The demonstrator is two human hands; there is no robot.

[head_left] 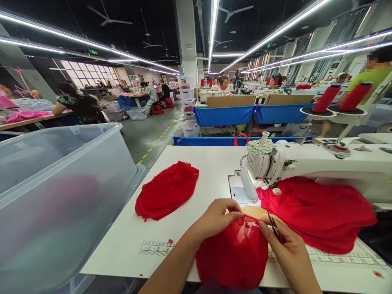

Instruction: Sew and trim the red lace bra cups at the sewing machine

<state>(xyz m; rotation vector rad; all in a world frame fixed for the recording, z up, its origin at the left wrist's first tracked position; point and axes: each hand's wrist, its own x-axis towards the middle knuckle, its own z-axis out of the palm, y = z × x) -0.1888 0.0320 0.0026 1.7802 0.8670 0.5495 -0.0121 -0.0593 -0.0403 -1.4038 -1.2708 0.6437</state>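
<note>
Between my two hands hangs a thin red fabric piece [232, 257], partly see-through near its upper edge, drooping over the table's front edge. My left hand [219, 216] pinches its upper left edge between thumb and fingers. At the upper right edge, my right hand [281, 237] pinches the same cloth and also has small dark thread snips [273, 225] tucked in it, blades pointing up. Just beyond my hands stands a white sewing machine [306, 161]. A larger red cloth heap [318, 212] lies under its arm. Another red fabric piece [168, 190] rests flat to the left.
A large clear plastic bin [67, 196] stands against the table's left side. Printed ruler marks [156, 248] run along the white tabletop [122, 253]. Red thread cones [326, 99] sit on a stand at right. Farther back, people work at other tables.
</note>
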